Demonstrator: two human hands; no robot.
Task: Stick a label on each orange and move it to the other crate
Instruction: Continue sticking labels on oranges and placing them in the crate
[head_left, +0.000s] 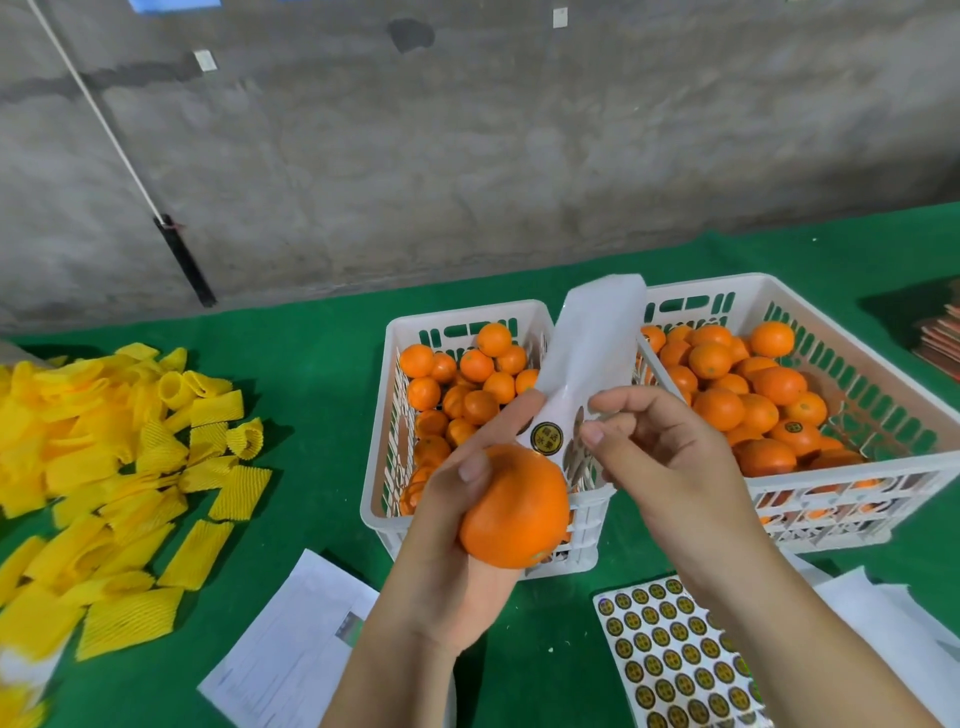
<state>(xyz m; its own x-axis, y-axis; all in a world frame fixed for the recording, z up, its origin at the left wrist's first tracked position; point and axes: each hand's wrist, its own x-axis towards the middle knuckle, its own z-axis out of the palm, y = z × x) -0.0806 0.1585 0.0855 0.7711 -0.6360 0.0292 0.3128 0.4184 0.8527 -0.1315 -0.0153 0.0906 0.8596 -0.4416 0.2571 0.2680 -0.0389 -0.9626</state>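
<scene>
Two white slotted crates sit side by side on green cloth (311, 364): left crate (374, 493) and right crate (883, 410), both full of oranges; one orange in right crate shows a dark round label (793, 427). Held orange (514, 506) is in front of left crate's near wall, above the cloth, glossy, no label visible on it. Left hand (457, 525) grips it, thumb over the top, and also holds a white backing strip (592, 353) standing up behind the fruit, one black-and-gold sticker (547, 438) on it. Right hand (660, 452) has fingers curled, pinching at the strip edge; whether it has a label, can't tell. Sticker sheet (670, 660) lies near edge, paper sheet (291, 649) left of it. Yellow foam nets (104, 467) piled far left. Grey concrete wall (467, 156) behind.
</scene>
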